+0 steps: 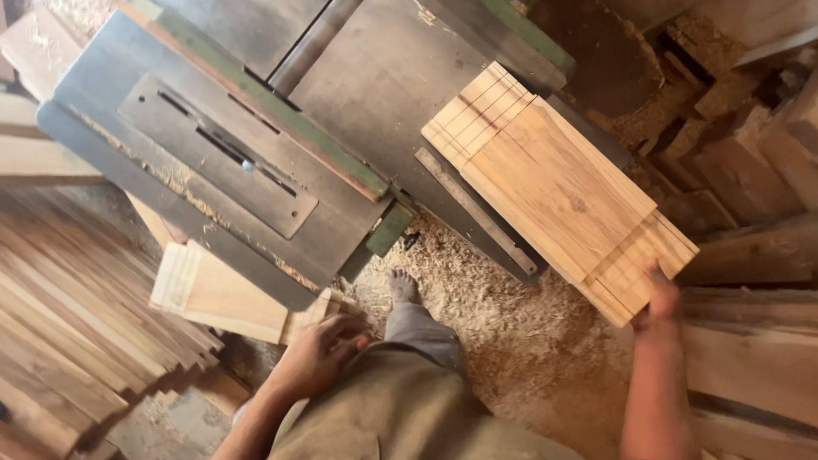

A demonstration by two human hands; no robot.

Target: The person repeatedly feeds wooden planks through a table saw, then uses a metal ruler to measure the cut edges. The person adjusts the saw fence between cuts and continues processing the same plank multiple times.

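Gripping the near end of the stack of boards (pixel 556 190) at lower right of the frame, your right hand (pixel 660 293) has its fingers curled over the stack's end edge, thumb side on top. Your left hand (pixel 320 354), low and left of centre, closes loosely on the end of a smaller board (pixel 226 296) that pokes out from under the table saw (pixel 228 165); how firmly it pinches I cannot tell. The stack lies across the grey machine table (pixel 392 81) in the middle right, tilted toward upper left, its far end showing several thin edges side by side. You should expect it to feel stiff and fairly heavy, and the loose boards may slide on each other, so hold across the end with fingers under and thumb above. The wood is pale tan with a darker, grained top face. Sawdust (pixel 488 319) covers the floor by your bare foot (pixel 403 284), and more planks (pixel 58 304) pile at left.
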